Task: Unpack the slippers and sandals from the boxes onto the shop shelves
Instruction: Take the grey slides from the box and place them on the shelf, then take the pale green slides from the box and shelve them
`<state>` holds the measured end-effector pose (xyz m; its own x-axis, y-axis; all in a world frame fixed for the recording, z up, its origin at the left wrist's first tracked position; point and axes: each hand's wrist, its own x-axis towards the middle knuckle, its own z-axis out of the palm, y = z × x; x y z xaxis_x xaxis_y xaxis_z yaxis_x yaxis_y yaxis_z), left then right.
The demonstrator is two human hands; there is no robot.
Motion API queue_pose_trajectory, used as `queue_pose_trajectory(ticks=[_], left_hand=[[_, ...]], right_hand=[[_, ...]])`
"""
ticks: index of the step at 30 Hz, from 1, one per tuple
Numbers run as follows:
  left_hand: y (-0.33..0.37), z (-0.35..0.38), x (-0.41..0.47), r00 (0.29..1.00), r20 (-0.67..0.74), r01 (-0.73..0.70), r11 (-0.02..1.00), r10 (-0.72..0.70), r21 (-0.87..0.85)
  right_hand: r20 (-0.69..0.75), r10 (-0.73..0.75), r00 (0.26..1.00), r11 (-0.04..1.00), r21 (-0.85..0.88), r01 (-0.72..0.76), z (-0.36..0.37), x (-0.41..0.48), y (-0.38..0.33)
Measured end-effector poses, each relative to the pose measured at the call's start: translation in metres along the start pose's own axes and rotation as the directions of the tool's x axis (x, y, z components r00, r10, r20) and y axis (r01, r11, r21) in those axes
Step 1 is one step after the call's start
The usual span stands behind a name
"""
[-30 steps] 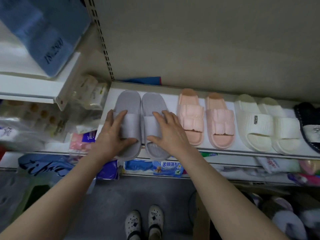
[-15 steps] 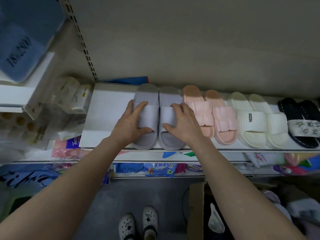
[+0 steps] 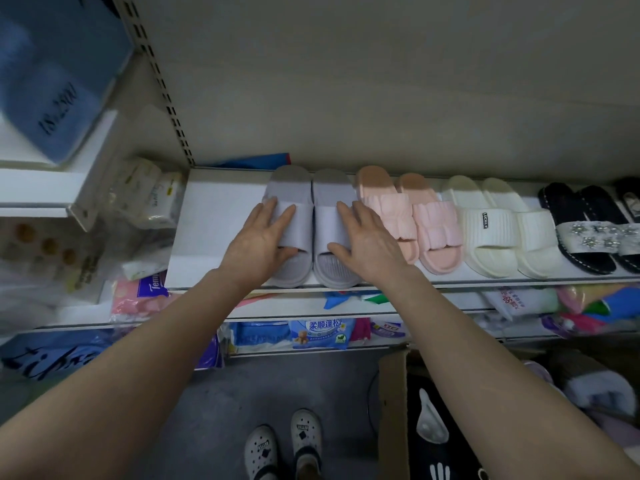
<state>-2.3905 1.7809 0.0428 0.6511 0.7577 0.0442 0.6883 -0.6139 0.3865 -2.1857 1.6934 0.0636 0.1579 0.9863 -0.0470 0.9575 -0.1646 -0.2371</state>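
Near right, an open corrugated cardboard box (image 3: 393, 410) stands on the floor. Beyond it, the lower shelves hold soft, plastic-wrapped packs (image 3: 320, 332).

On the flat white shelf (image 3: 207, 237) above, the grey slippers (image 3: 294, 188) sit side by side with toes near, at the left end of the row. They are smooth matte foam with rounded soles and broad plain straps. To their right are the pink slippers (image 3: 433, 230) with puffed straps, then the ribbed cream slippers (image 3: 491, 237), then the black sandals (image 3: 581, 209) with jewelled straps.

Left hand (image 3: 258, 240): palm down, fingers extended flat across the left slipper's strap, thumb at the strap's near edge. Right hand (image 3: 367, 240): same pose on the right strap. Neither hand closes around anything.
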Motion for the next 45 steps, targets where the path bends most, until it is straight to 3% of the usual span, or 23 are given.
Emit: queue_pose_trajectory(ticks=[10, 19, 24, 35, 45], left_hand=[[0.064, -0.038, -0.065, 0.938, -0.008, -0.342, 0.933, 0.345, 0.114], [0.164, -0.003, -0.117, 0.820, 0.045, -0.572, 0.818, 0.570, 0.060], [0.261, 0.042, -0.146, 0.737, 0.044, -0.675, 0.738, 0.674, 0.018], [0.528, 0.174, -0.213, 0.643, 0.116, -0.740, 0.653, 0.757, -0.161], [0.707, 0.264, -0.183, 0.530, 0.157, -0.798, 0.552, 0.834, -0.242]], right_hand=[[-0.114, -0.072, 0.991, 0.986, -0.159, 0.054, -0.024, -0.131, 0.002], [-0.154, 0.074, 0.985, 0.980, -0.170, -0.101, -0.023, -0.291, 0.049], [-0.183, 0.239, 0.954, 0.959, -0.111, -0.262, -0.027, -0.393, 0.104], [-0.241, 0.493, 0.836, 0.841, -0.117, -0.529, -0.057, -0.642, 0.270], [-0.262, 0.682, 0.683, 0.698, -0.048, -0.715, -0.073, -0.748, 0.420]])
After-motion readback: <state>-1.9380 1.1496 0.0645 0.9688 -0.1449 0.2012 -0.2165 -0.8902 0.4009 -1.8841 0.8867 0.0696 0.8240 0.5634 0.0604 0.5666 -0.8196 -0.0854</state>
